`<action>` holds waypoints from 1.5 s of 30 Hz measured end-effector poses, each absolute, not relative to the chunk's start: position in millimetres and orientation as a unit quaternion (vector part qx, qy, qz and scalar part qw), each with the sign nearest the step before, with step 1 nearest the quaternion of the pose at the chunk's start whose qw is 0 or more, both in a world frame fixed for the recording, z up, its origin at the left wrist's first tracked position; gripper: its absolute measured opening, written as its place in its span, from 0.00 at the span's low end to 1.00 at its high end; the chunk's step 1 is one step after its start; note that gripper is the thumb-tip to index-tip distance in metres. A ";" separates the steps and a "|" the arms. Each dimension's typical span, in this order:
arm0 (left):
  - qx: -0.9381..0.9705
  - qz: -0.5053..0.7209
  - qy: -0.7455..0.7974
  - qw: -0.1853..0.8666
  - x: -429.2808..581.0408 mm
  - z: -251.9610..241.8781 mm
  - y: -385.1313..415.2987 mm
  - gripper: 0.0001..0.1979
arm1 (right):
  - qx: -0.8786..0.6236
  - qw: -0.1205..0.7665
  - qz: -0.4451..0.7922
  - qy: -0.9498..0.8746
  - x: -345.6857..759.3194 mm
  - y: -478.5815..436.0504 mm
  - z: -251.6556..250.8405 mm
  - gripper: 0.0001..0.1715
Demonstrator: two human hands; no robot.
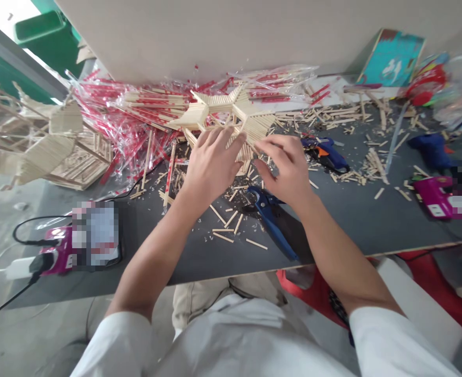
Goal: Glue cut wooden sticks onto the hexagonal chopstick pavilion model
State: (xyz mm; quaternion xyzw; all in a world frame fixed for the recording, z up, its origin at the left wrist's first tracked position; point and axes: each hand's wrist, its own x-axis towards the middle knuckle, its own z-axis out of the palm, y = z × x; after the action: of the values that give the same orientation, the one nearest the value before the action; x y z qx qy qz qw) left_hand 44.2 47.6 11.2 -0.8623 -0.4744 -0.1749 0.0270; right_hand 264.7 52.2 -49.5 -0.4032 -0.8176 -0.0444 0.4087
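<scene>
A star-shaped model of pale wooden sticks (221,102) stands on the dark table, its near side partly hidden by my hands. My left hand (213,165) is bent over its near left part, fingers curled and thumb pointing right. At the near right side, my right hand (285,167) has bent fingers and thumb on either side of the model's edge; the exact contact is hard to make out. Just below my right hand lies a blue-handled cutter (273,222). Short cut sticks (223,230) are scattered in front of the model.
Red-marked plastic wrappers and stick bundles (109,115) crowd the back left. A larger stick structure (58,141) stands at the left edge. To the right are blue pliers (330,157), a blue glue gun (430,149) and a purple power strip (435,196). A phone (103,230) lies front left.
</scene>
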 end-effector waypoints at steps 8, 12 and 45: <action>-0.862 -0.208 -0.461 0.040 61.0 7.7 38.0 0.15 | -0.433 0.447 -0.034 -0.782 279.3 60.8 -56.9 0.20; -0.859 -0.230 -0.454 0.063 63.6 -2.3 40.7 0.11 | -0.420 0.453 -0.027 -0.785 277.1 62.4 -60.9 0.18; -0.851 -0.299 -0.404 0.153 66.8 -25.6 51.0 0.11 | -0.384 0.453 -0.035 -0.804 275.7 63.3 -62.9 0.21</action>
State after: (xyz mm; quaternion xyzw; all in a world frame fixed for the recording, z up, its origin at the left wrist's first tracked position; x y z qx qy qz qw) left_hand 66.8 51.0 -25.6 -0.8506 -0.4042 -0.2991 0.1535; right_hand 275.7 63.3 -62.9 -0.3841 -0.8036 -0.0352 0.4533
